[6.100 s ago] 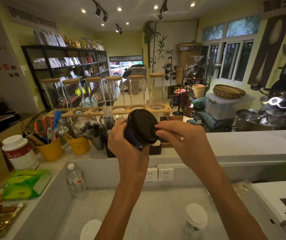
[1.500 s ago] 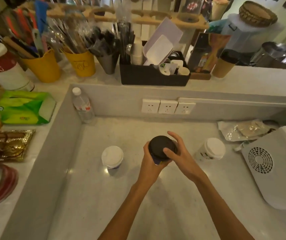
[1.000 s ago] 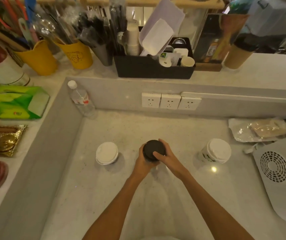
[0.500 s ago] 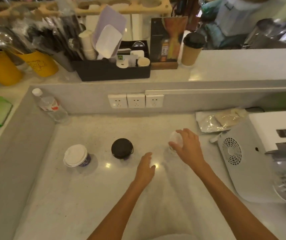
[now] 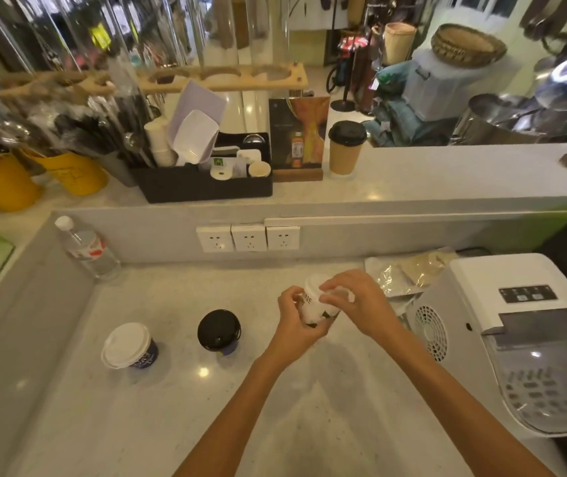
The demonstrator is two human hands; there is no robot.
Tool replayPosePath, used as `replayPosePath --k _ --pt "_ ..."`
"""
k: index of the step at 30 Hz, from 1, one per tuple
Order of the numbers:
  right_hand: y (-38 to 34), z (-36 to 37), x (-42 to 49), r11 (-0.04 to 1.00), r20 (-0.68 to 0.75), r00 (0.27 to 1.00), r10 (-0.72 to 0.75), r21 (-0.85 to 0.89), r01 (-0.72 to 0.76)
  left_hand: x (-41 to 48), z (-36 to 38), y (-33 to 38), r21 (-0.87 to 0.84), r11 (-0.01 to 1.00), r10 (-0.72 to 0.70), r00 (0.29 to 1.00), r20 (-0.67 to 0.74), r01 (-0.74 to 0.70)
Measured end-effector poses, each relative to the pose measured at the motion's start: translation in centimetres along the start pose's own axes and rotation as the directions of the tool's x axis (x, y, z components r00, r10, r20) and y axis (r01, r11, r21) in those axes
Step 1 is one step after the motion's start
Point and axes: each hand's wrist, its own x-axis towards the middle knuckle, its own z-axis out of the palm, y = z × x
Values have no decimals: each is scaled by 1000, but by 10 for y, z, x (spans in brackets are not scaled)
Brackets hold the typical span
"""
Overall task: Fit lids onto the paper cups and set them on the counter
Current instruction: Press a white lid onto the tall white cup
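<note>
White cup (image 5: 313, 306) with dark print sits between my two hands, lifted a little off the lower counter (image 5: 206, 425) and tipped so its mouth leans up and away from me, its long axis slanting back toward the wall sockets (image 5: 248, 237). My left hand (image 5: 295, 318) wraps the cup wall from the near-left side, fingers closed around it. My right hand (image 5: 354, 304) comes over the top from the right, fingertips pinched on its white lid (image 5: 316, 282) at the rim (whether that lid is fully seated I cannot tell, since my fingers cover most of the edge). So the lid lies directly under my right fingers, and the pressing has to run down along the tilted axis into my left palm.

Left of me on the same surface stand two finished cups: the black-lidded cup (image 5: 219, 330) close beside my left hand, and the white-lidded cup (image 5: 127, 346) further left. A brown cup (image 5: 345, 148) with a black lid stands on the raised ledge (image 5: 447, 180) beyond.

Room is tighter to the right, where the white machine (image 5: 515, 332) and a crinkled bag (image 5: 409, 273) sit near my right wrist. The open stretch of counter is straight below and toward me, which I judge the safest place to set it down.
</note>
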Motion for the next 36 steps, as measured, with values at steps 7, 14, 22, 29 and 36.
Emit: replayPosePath --k 7,14,22,29,36 --pt "-112 -49 0 972 136 991 11 232 -42 -33 -76 77 84 974 212 977 -13 -210" --pt "-189 -75 3 989 276 961 20 135 -59 -59 -119 124 140 915 386 922 -30 -379" --pt "-241 -89 -11 994 251 961 -113 20 112 -74 -155 154 172 875 466 884 -43 -453" --pt "-260 -82 -35 855 -196 970 -143 469 221 -81 -163 166 24 859 507 842 -185 -512" --pt "-263 -46 -55 597 -451 892 -12 713 368 -81 -149 180 -1 754 626 718 -303 -657"
